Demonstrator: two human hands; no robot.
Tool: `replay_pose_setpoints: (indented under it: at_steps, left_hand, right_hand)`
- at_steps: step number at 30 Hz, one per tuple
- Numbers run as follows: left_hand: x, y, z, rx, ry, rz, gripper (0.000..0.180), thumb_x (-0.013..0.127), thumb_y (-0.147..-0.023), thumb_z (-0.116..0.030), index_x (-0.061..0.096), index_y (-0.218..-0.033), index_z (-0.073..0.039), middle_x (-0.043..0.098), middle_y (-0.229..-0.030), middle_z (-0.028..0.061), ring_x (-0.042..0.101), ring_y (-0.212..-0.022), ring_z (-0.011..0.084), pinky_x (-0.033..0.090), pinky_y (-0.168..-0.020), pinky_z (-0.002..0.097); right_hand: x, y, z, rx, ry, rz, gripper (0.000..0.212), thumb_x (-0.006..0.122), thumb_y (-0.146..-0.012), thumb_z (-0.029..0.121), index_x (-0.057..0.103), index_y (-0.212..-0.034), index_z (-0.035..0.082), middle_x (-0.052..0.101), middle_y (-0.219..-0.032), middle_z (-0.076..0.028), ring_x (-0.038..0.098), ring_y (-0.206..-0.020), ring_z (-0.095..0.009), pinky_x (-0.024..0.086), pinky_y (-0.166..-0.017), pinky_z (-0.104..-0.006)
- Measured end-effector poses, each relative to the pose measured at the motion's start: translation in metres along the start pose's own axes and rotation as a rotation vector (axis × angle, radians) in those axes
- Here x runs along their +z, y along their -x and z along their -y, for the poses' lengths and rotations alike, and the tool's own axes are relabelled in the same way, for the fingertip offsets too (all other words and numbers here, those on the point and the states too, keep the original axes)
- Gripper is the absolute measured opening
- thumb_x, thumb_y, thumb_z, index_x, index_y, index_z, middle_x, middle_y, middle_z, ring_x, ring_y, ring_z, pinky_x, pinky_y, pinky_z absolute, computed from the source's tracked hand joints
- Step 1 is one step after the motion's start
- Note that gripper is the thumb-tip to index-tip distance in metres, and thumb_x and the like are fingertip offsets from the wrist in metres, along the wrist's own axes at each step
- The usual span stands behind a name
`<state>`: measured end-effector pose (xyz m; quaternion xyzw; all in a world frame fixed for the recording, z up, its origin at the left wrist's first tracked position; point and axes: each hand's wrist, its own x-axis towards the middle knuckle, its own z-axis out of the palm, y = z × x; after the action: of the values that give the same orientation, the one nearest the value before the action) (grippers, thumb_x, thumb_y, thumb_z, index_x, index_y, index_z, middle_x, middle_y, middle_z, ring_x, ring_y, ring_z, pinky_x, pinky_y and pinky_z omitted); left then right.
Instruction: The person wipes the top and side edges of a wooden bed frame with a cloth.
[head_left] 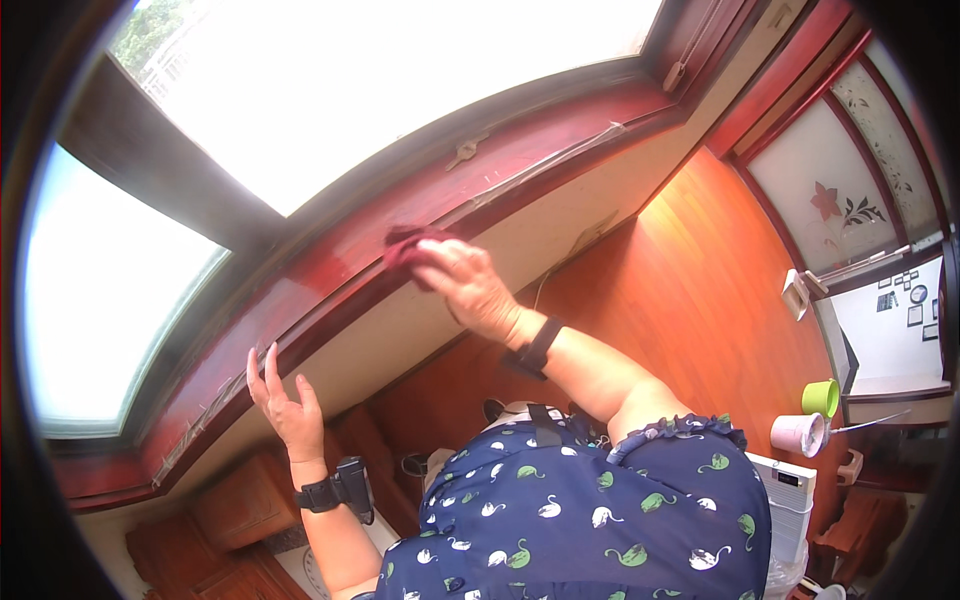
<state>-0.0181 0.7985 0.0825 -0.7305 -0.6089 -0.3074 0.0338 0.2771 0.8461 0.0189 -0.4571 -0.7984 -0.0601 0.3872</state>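
A dark red cloth (408, 250) is bunched in my right hand (475, 290), its fingers closed round it. The cloth lies against the edge of the red wooden windowsill (340, 240), slightly blurred. Further left, my left hand (287, 405) rests its fingertips at the sill's front edge; its fingers are apart and nothing is in them. Black bands circle both wrists, and a small black device sits on the left one.
A window latch (465, 152) sticks up from the sill's frame. Brown wooden furniture (240, 500) stands below on the left. To the right are a green container (820, 398), a pale pink bucket (797, 433) and a white appliance (788, 500). Frosted door panels (820, 190) are beyond.
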Motion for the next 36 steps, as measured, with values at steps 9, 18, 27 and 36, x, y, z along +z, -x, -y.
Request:
replay_pose_setpoints:
  at_steps: [9, 18, 27, 36]
  left_hand:
    - [0.030, -0.004, 0.004, -0.088, -0.372, 0.237, 0.094, 0.065, -0.064, -0.008, 0.010, -0.140, -0.016, 0.007, -0.146, 0.0108, 0.003, -0.135, 0.0291, 0.007, -0.103, 0.0539]
    - [0.036, -0.005, 0.008, -0.093, -0.412, 0.240, 0.101, 0.068, -0.060, -0.011, 0.007, -0.140, -0.012, 0.003, -0.145, 0.0128, -0.001, -0.134, 0.0329, 0.003, -0.103, 0.0541]
    - [0.049, -0.003, 0.018, -0.066, -0.467, 0.232, 0.108, 0.070, -0.056, -0.021, 0.003, -0.139, -0.012, 0.000, -0.144, 0.0133, -0.008, -0.133, 0.0361, 0.002, -0.101, 0.0591]
    - [0.052, -0.010, 0.013, -0.029, -0.434, 0.293, 0.109, 0.069, -0.056, -0.023, 0.000, -0.139, -0.012, -0.002, -0.144, 0.0151, -0.008, -0.133, 0.0381, 0.002, -0.100, 0.0603]
  right_hand:
    - [-0.110, 0.028, -0.225, 0.545, 0.457, -0.249, 0.051, 0.046, -0.068, -0.004, 0.056, -0.114, 0.017, 0.039, -0.130, -0.006, 0.040, -0.115, -0.028, 0.038, -0.092, -0.0419]
    - [-0.147, 0.016, -0.312, 1.168, -0.096, -0.937, 0.053, 0.044, -0.073, 0.005, 0.040, -0.126, 0.002, 0.037, -0.129, -0.023, 0.035, -0.121, -0.034, 0.029, -0.102, -0.0355]
    - [-0.001, 0.063, -0.174, 1.158, -0.457, -0.303, 0.059, 0.043, -0.076, 0.009, 0.028, -0.132, -0.002, 0.035, -0.132, -0.024, 0.035, -0.123, -0.031, 0.027, -0.102, -0.0340]
    - [-0.086, 0.076, -0.236, 1.408, -0.951, -0.941, 0.071, 0.050, -0.072, 0.011, 0.018, -0.135, 0.004, 0.034, -0.129, -0.018, 0.035, -0.118, -0.028, 0.027, -0.099, -0.0432]
